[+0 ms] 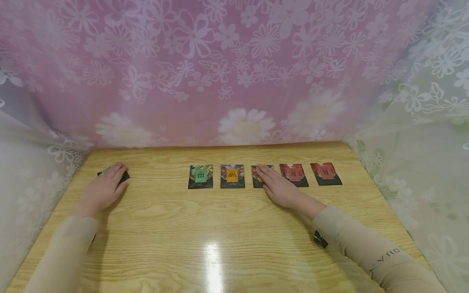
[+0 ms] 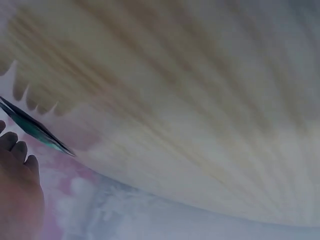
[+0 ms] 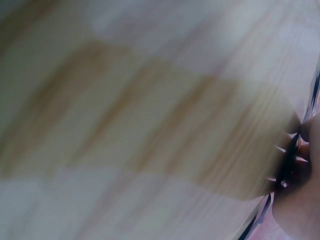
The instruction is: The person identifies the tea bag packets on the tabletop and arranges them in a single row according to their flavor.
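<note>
My left hand lies over a green and black packet at the table's far left, covering most of it. The left wrist view shows that packet edge-on beside the fingertips; whether they touch is unclear. Fingers extended, my right hand rests over an orange and black packet, the middle one in a row. Its forearm reaches in from the lower right. The right wrist view has the fingers against a dark packet edge. Neither hand visibly pinches anything.
Along the row lie a green packet, another orange packet and two red packets, one near the hand and one farther right. A dark item shows partly under the right sleeve. Floral curtains border the wooden table.
</note>
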A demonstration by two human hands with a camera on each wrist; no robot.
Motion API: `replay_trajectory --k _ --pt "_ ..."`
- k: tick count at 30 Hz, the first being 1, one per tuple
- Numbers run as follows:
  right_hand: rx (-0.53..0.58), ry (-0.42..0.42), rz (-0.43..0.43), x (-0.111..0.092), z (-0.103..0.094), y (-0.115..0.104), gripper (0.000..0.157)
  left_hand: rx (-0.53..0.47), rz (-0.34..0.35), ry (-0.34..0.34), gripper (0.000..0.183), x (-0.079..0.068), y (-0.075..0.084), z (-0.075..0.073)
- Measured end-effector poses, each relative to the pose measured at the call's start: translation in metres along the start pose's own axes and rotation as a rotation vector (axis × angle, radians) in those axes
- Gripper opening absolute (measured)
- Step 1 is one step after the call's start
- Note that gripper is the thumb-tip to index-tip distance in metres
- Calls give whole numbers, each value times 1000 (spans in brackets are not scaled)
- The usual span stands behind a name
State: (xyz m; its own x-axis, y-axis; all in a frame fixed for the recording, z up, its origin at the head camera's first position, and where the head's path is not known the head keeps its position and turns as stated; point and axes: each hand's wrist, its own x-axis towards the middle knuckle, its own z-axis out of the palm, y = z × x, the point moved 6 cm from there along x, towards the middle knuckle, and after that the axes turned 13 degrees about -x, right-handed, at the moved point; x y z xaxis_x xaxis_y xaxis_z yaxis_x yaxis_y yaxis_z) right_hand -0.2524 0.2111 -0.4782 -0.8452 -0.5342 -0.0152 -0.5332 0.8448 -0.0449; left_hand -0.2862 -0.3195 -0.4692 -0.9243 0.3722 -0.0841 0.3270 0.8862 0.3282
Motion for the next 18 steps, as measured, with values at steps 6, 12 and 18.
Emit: replay_trajectory --k 6,12,18 --pt "-1 -4 -2 0 -2 -2 59 -13 -77 2 69 -6 -23 -3" --pt "-7 3 -2 0 -3 -2 59 -21 -114 -41 72 -7 -30 -2" --pt "-12 8 -2 0 -2 -1 58 -39 -119 -60 72 -5 -28 -1"
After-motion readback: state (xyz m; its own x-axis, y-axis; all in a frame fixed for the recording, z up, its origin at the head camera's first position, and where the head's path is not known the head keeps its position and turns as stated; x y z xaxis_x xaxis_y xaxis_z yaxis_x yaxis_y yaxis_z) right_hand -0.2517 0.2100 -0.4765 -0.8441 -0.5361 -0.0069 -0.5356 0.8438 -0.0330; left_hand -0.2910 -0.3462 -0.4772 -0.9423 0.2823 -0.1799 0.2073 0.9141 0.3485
